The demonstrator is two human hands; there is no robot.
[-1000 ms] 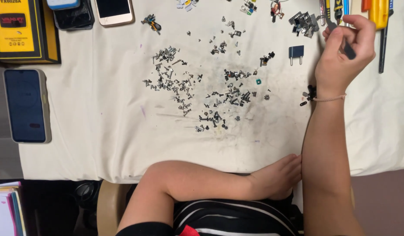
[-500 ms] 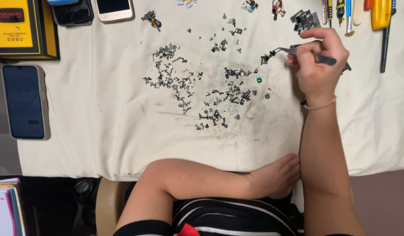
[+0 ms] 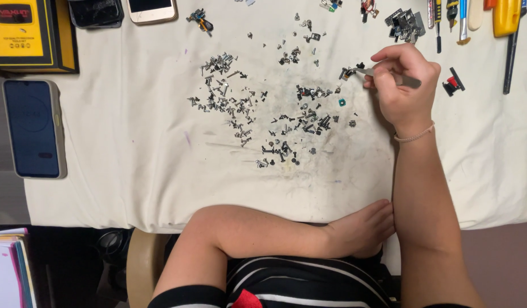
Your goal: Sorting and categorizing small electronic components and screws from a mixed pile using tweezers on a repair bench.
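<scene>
My right hand (image 3: pixel 405 88) grips thin metal tweezers (image 3: pixel 370 72) that point left. Their tip touches a small dark metal part (image 3: pixel 347 72) at the upper right of a spread of several tiny screws (image 3: pixel 306 114) on the stained white cloth (image 3: pixel 132 159). A second patch of screws (image 3: pixel 223 100) lies further left. My left hand (image 3: pixel 363 228) rests flat at the cloth's near edge with the forearm lying across my lap, holding nothing. A tiny teal piece (image 3: pixel 342 102) lies just below the tweezers' tip.
A dark phone (image 3: pixel 34 128) lies at the left edge, below a yellow box (image 3: pixel 24 28). Two more phones (image 3: pixel 152 8) lie at the top. Screwdrivers (image 3: pixel 463 20), a yellow tool (image 3: pixel 505 17), grey parts (image 3: pixel 403 23) and a red-black piece (image 3: pixel 452 82) sit at the top right.
My right hand came down and left from the tools at the top right, carrying the tweezers to the edge of the screws. The left arm has stayed still.
</scene>
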